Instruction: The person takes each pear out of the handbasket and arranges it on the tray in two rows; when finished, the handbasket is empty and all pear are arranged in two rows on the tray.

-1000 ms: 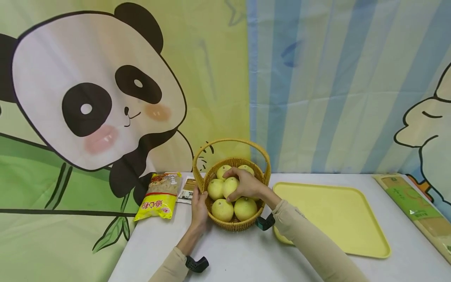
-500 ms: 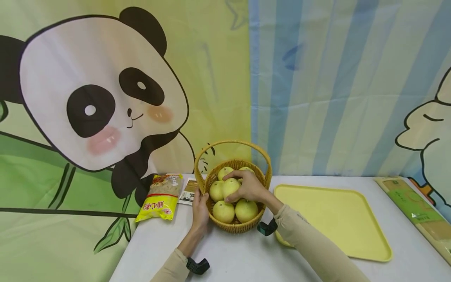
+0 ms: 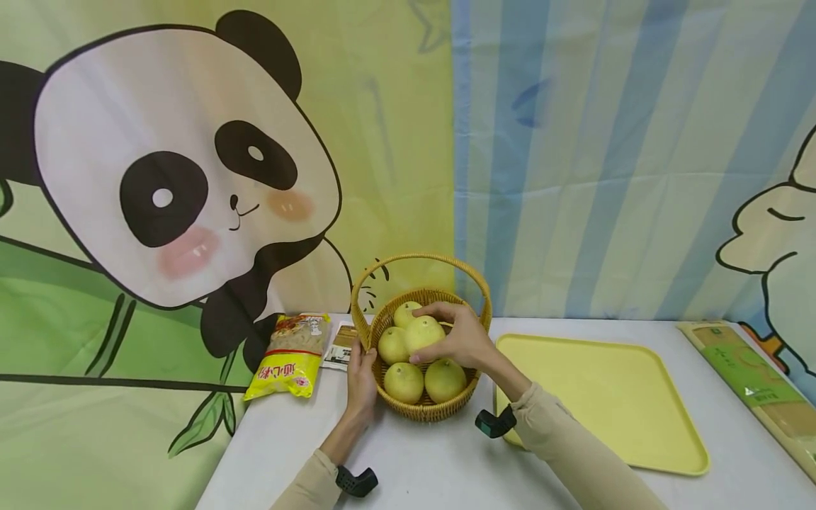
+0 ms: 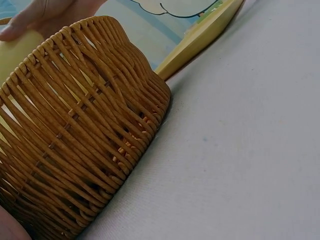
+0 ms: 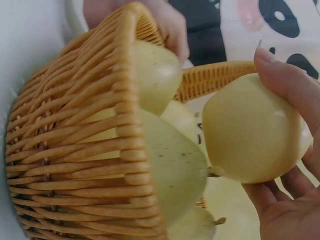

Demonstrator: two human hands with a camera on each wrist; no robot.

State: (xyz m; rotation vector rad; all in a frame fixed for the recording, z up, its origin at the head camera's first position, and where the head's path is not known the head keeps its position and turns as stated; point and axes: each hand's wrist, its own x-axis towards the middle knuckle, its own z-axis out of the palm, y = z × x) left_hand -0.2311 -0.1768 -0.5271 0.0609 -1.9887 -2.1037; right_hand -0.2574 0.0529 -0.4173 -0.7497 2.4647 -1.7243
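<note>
Right hand, head view: your right hand (image 3: 469, 341) grasps the held fruit (image 3: 425, 334), pale yellow, just below the centre of the frame; a finger lies along its upper right, your thumb at its lower edge.
Left hand, head view: your left hand (image 3: 362, 386) is against the left side of the wicker basket (image 3: 428, 412), near the handle's foot; whether its fingers curl round it, you cannot tell.
Basket, head view: four other fruits (image 3: 404, 383) show around the held fruit, at its upper left, left and below.
Table, head view: a yellow tray (image 3: 612, 397) lies lower right, a noodle bag (image 3: 288, 358) lower left.
Wicker, left wrist view: the basket's outer wall fills the left half; at upper left your right hand's digit rests on the held fruit at the rim.
Held fruit, right wrist view: it sits right of centre, between your thumb above and fingers below, beyond the rim; the other fruits crowd the middle, one stem just beside it.
</note>
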